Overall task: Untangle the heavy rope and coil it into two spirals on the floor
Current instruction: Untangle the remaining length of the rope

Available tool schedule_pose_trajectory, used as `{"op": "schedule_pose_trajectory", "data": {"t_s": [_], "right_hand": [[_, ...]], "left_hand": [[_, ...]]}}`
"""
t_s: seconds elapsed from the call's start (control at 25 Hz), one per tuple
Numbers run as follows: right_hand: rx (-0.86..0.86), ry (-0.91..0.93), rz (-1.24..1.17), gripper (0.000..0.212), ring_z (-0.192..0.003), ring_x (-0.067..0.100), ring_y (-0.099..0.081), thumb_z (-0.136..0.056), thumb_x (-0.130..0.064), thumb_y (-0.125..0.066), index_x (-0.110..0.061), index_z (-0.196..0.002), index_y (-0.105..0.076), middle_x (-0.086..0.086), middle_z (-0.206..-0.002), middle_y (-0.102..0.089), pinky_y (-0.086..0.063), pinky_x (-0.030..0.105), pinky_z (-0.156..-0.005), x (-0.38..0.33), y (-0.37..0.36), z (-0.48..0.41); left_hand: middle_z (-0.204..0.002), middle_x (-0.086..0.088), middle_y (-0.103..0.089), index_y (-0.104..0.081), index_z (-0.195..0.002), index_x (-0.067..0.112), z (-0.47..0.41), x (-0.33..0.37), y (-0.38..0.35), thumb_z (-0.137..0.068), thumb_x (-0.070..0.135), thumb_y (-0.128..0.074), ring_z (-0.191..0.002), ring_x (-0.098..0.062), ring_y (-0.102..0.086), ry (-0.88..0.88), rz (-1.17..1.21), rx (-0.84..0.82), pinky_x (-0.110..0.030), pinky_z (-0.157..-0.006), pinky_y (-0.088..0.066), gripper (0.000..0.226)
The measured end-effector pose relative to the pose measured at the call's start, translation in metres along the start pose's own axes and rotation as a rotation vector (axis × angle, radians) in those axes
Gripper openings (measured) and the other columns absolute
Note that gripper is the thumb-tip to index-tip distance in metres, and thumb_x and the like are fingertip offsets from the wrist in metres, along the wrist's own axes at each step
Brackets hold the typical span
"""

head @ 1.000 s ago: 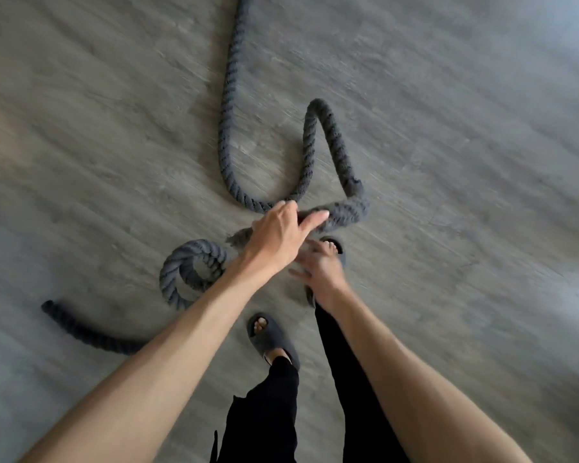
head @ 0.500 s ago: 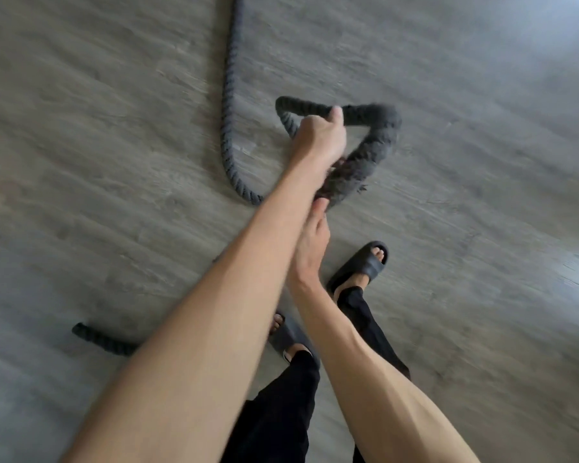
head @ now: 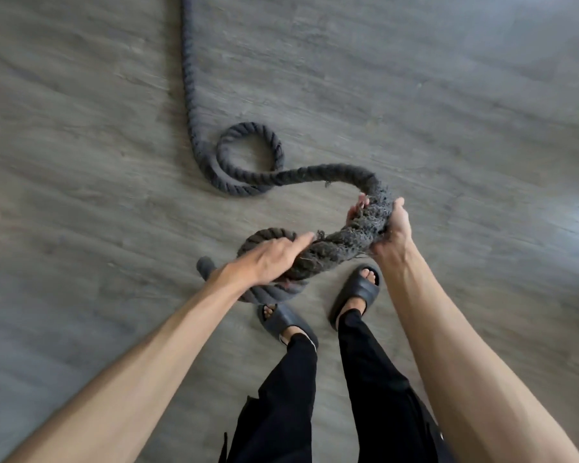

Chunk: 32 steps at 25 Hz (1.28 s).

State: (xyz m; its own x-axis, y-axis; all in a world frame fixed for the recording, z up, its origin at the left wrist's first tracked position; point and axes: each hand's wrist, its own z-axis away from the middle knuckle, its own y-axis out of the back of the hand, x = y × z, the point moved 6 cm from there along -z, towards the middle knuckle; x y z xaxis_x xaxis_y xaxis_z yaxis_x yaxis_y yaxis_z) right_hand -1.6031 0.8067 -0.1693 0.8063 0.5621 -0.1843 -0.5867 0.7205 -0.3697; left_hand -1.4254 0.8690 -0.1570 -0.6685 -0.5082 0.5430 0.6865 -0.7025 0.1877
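Observation:
A thick dark grey twisted rope (head: 194, 95) runs down from the top edge, curls into a small loop (head: 248, 155) on the floor, then rises to my hands. My right hand (head: 390, 233) grips a frayed, fuzzy stretch of the rope held off the floor. My left hand (head: 271, 257) lies over the rope with fingers stretched out, just above a second small loop (head: 268, 292) near my feet. The rope's end (head: 204, 265) pokes out left of my left wrist.
Grey wood-look floor (head: 465, 128) lies all around. My two feet in dark slides (head: 356, 292) and black trousers stand right behind the near loop; the left slide (head: 283, 320) almost touches the rope.
Both hands came back toward my feet with the rope. The right hand now grips the frayed stretch. A round loop lies on the floor where the raised bend was.

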Motion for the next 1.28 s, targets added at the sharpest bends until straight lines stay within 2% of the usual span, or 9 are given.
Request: {"op": "schedule_pose_trajectory", "data": {"t_s": [0.12, 0.24, 0.36, 0.68, 0.84, 0.92, 1.04, 1.16, 1.28], "right_hand": [[-0.006, -0.046, 0.063, 0.091, -0.090, 0.030, -0.072, -0.098, -0.073, -0.013, 0.002, -0.127, -0.055, 0.020, -0.098, -0.071, -0.057, 0.038, -0.073, 0.013, 0.021, -0.002], [0.029, -0.062, 0.212, 0.089, -0.129, 0.041, -0.056, -0.099, -0.072, -0.015, -0.002, -0.145, -0.045, 0.026, -0.138, -0.057, -0.052, 0.048, -0.089, 0.041, 0.055, 0.007], [-0.001, -0.045, 0.389, 0.085, -0.113, 0.039, -0.064, -0.099, -0.069, -0.024, 0.002, -0.142, -0.043, 0.023, -0.114, -0.064, -0.053, 0.057, -0.098, 0.082, 0.078, 0.017], [0.059, 0.219, 0.347, 0.086, -0.130, 0.027, -0.059, -0.099, -0.069, -0.019, -0.004, -0.149, -0.046, 0.016, -0.140, -0.061, -0.041, 0.046, -0.116, 0.193, 0.075, 0.027], [0.112, 0.311, 0.151, 0.074, -0.105, 0.014, -0.073, -0.101, -0.067, -0.018, -0.016, -0.114, -0.070, 0.004, -0.110, -0.078, -0.059, 0.024, -0.084, 0.263, 0.062, 0.044], [0.104, 0.344, 0.042, 0.076, -0.111, 0.019, -0.070, -0.099, -0.070, -0.019, -0.017, -0.112, -0.072, 0.006, -0.110, -0.077, -0.057, 0.029, -0.093, 0.289, 0.060, 0.062], [0.102, 0.408, -0.066, 0.085, -0.122, 0.024, -0.064, -0.096, -0.073, -0.020, -0.009, -0.133, -0.063, 0.012, -0.129, -0.069, -0.047, 0.039, -0.107, 0.329, 0.077, 0.091], [0.202, 0.420, -0.225, 0.070, -0.110, 0.021, -0.071, -0.100, -0.069, -0.025, -0.016, -0.124, -0.065, 0.007, -0.123, -0.073, -0.052, 0.041, -0.104, 0.347, 0.115, 0.114], [0.222, 0.426, -0.370, 0.060, -0.073, 0.021, -0.076, -0.101, -0.068, -0.030, -0.020, -0.103, -0.067, 0.000, -0.086, -0.079, -0.062, 0.046, -0.083, 0.372, 0.163, 0.149]], "left_hand": [[-0.111, 0.008, -0.059, -0.058, -0.102, 0.035, 0.021, 0.018, -0.026, -0.072, 0.096, -0.021, -0.114, -0.011, -0.055, -0.026, 0.072, -0.095, -0.040, -0.112, -0.033, 0.077], [-0.077, 0.011, -0.046, -0.046, -0.072, 0.028, 0.014, 0.040, -0.013, -0.083, 0.084, -0.032, -0.073, -0.009, -0.049, -0.038, 0.142, 0.121, -0.036, -0.081, -0.043, 0.059], [-0.043, 0.001, -0.042, -0.040, -0.042, 0.023, 0.003, 0.052, -0.008, -0.089, 0.076, -0.038, -0.056, -0.018, -0.055, 0.011, 0.203, 0.353, -0.035, -0.065, -0.040, 0.071], [-0.074, -0.015, -0.065, -0.042, -0.049, 0.017, 0.011, -0.010, -0.021, -0.088, 0.072, -0.045, -0.087, -0.036, -0.065, 0.021, 0.229, 0.481, -0.033, -0.060, -0.038, 0.068], [-0.125, -0.019, -0.061, -0.074, -0.092, 0.011, 0.038, -0.056, -0.017, -0.087, 0.077, -0.040, -0.127, -0.034, -0.046, -0.004, -0.088, 0.494, -0.043, -0.107, -0.039, 0.075], [-0.134, -0.018, -0.053, -0.074, -0.099, 0.011, 0.061, -0.072, -0.026, -0.089, 0.073, -0.042, -0.132, -0.033, -0.039, -0.027, -0.198, 0.500, -0.041, -0.113, -0.031, 0.071], [-0.112, -0.020, -0.068, -0.069, -0.067, 0.008, 0.086, -0.096, -0.047, -0.097, 0.061, -0.040, -0.114, -0.029, -0.057, -0.098, -0.207, 0.429, -0.035, -0.101, -0.042, 0.067], [-0.096, -0.005, -0.077, -0.081, -0.078, 0.021, 0.108, -0.121, -0.049, -0.098, 0.058, -0.035, -0.090, -0.018, -0.064, -0.190, -0.192, 0.376, -0.023, -0.084, -0.042, 0.061], [-0.106, 0.001, -0.076, -0.079, -0.097, 0.029, 0.129, -0.157, -0.053, -0.100, 0.050, -0.039, -0.107, -0.015, -0.066, -0.376, -0.373, 0.300, -0.020, -0.084, -0.040, 0.046]]}}
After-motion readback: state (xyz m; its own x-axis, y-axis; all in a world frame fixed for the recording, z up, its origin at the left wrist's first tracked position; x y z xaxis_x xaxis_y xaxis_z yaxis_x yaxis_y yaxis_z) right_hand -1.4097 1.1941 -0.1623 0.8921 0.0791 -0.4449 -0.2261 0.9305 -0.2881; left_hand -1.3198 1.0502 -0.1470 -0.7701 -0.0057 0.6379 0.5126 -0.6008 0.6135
